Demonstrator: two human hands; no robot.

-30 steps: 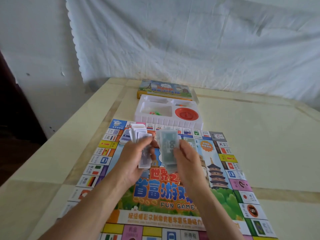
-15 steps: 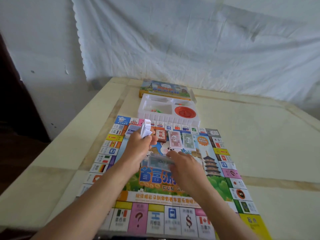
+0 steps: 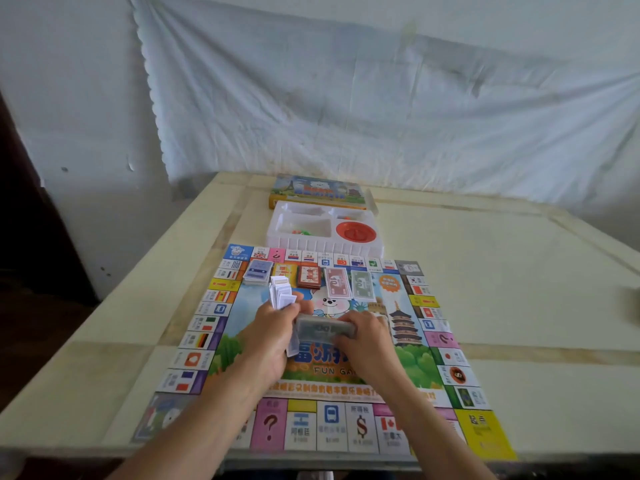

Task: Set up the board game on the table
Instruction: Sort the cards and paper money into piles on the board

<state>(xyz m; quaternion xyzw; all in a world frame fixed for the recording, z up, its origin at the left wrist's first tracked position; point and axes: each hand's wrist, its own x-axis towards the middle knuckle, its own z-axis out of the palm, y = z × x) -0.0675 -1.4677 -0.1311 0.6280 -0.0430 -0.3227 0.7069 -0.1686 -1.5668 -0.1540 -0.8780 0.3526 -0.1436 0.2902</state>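
The colourful game board (image 3: 460, 372) lies flat on the table. My left hand (image 3: 273, 337) grips a fanned stack of play money and cards (image 3: 281, 295) over the board's middle. My right hand (image 3: 367, 341) holds a greyish bundle of notes (image 3: 323, 329) sideways, close against my left hand. Along the board's far side lie a blue card pile (image 3: 258, 270), a yellow card pile (image 3: 284, 271), a red card pile (image 3: 309, 277), a pink note pile (image 3: 337, 283) and a green note pile (image 3: 362, 284).
A white plastic tray (image 3: 298, 242) with a red spinner (image 3: 355, 232) and small coloured pieces (image 3: 301, 231) sits just beyond the board. The game box lid (image 3: 317, 191) lies behind it. The cream table (image 3: 519, 271) stretches right; a white sheet hangs on the wall.
My right hand lowered the grey note bundle from upright in front of me to sideways near the board. My left hand stayed raised with its stack. The camera tilted down slightly.
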